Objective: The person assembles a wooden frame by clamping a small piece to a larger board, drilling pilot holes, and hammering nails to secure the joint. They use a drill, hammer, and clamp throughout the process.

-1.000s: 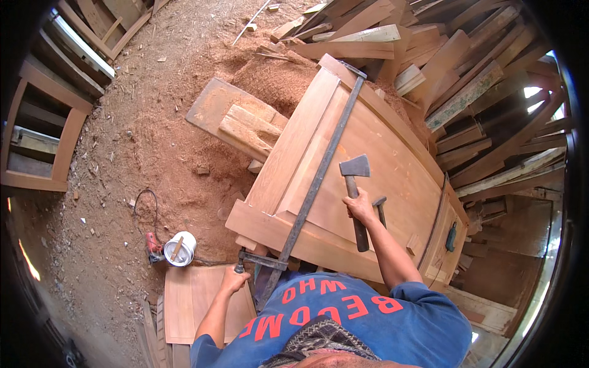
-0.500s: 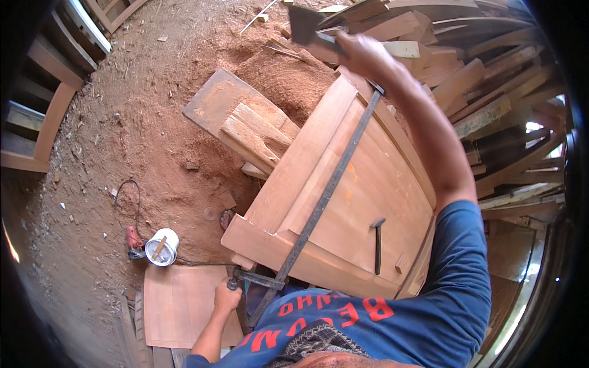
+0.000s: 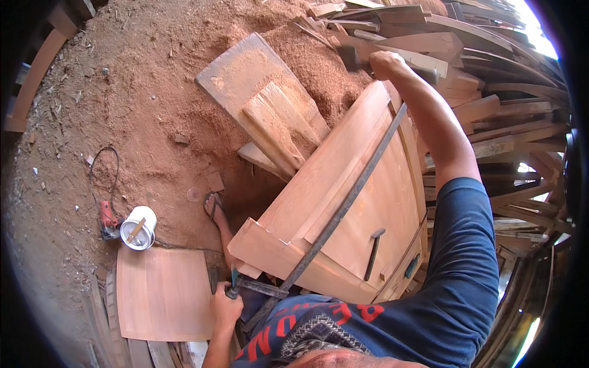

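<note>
A wooden door panel [image 3: 343,202] lies slanted in front of me, with a long metal bar clamp [image 3: 343,208] running along its length. My right hand [image 3: 386,64] is stretched to the door's far end and grips a hatchet-like hammer [image 3: 351,58], its head just past the far edge. Down at the near end, my left hand [image 3: 226,306] is closed around the clamp's handle [image 3: 233,285]. A small dark hand tool [image 3: 372,253] rests on the door near my body.
My sandalled foot [image 3: 213,205] stands on red sawdust beside the door. A white tin [image 3: 138,227] and a red power tool [image 3: 107,218] with its cord sit to the left. A flat board [image 3: 162,291] lies below them. Stacked timber [image 3: 491,110] fills the right; planks [image 3: 270,110] lean behind.
My right arm swung the hammer up from the middle of the door and now holds it out at the door's far end. My left hand stayed on the clamp handle.
</note>
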Tool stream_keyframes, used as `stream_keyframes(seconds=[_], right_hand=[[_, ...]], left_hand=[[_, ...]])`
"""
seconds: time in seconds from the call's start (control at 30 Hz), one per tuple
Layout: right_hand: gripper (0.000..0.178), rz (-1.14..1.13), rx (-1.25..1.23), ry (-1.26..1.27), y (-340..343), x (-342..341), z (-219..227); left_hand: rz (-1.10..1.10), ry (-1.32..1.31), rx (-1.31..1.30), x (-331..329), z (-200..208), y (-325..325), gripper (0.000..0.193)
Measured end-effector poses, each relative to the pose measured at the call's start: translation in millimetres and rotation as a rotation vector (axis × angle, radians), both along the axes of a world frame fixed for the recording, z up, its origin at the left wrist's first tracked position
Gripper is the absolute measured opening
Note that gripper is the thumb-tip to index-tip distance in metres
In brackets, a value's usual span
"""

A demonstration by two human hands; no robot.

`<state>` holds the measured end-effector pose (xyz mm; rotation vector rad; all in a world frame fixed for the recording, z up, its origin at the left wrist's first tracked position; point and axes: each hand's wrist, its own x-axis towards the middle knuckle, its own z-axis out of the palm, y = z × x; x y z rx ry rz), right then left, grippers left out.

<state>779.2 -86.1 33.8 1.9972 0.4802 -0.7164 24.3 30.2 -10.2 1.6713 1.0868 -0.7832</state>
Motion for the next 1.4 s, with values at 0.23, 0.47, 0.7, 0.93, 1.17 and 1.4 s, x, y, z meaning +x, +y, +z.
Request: stream_keyframes(seconds=[0.23, 0.47, 0.7, 0.93, 1.17, 1.4], right_hand=[[0.031, 0.169, -0.128, 0.036, -39.3, -44.1, 0.6], [0.033, 0.207, 0.038, 0.069, -57.5, -88.9, 6.5], [0.031, 0.143, -0.034, 0.093, -26.0, -122.0, 20.2], [0.031, -0.435, 0.773, 0.136, -59.9, -202.2, 73.6], [0.021, -1.141, 1.694, -0.056, -190.9, -402.1, 30.6], [0.019, -1.469, 1.554, -0.072, -320.9, -502.4, -3.8]], left_hand=[[-0.049, 0.007, -0.001, -4.6, 1.4, 4.7, 0.038], [-0.068, -0.019, 0.058, -5.3, 0.2, 3.9, 0.033], [-0.036, -0.064, 0.008, -7.8, -3.3, 2.0, 0.033], [0.193, 0.039, -1.123, -17.0, -44.6, 35.4, 0.036], [-0.148, -0.178, -0.278, -42.2, -48.1, 5.5, 0.019], [-0.182, -0.197, 0.230, -33.1, -12.8, -13.6, 0.020]])
